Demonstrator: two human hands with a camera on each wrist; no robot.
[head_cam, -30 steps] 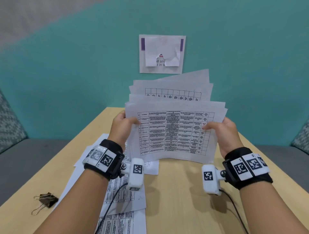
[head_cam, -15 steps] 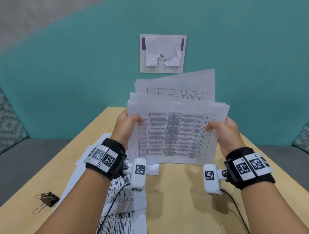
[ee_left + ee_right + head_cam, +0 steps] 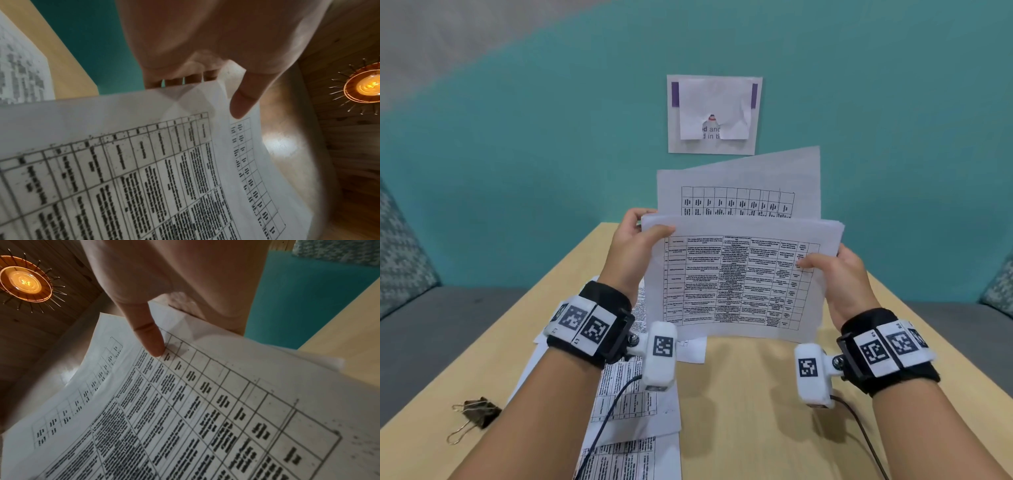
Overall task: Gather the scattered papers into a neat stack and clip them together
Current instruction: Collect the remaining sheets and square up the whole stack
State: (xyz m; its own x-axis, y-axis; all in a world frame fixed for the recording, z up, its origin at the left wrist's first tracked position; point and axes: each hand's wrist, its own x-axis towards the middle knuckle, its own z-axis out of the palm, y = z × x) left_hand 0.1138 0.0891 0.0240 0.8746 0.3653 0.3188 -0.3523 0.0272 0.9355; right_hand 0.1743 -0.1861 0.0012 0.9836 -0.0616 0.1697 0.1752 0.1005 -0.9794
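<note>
Head view showed, near the table's (image 3: pixel 739 411) left edge toward its near corner, a brown binder clip (image 3: pixel 479 413) lying on the bare wood with its wire handles spread, well apart from everything you held. Just to its right, loose printed sheets (image 3: pixel 633 404) lay overlapping on the tabletop, running from under your left wrist to the near edge. Your left hand (image 3: pixel 635 255) gripped the upper left corner of the sheaf of papers (image 3: pixel 739 281), thumb (image 3: pixel 659 233) laid across the front page and fingers curled behind; in the left wrist view the thumb (image 3: pixel 244 100) pressed the top sheet beside the printed table while the fingertips (image 3: pixel 193 78) showed behind the paper's edge. You held the sheaf upright above the middle of the table, its lower edge at or just above the wood, I could not tell which. One taller sheet (image 3: pixel 750 185) stood up behind the rest, uneven with them. Your right hand (image 3: pixel 842 277) clasped the sheaf's right edge, thumb (image 3: pixel 808 262) on the front page and fingers hidden behind; the right wrist view showed the thumb (image 3: pixel 150 339) pressing down on a table cell. Behind it all, a paper notice (image 3: pixel 714 114) was stuck on the teal wall (image 3: pixel 551 137).
</note>
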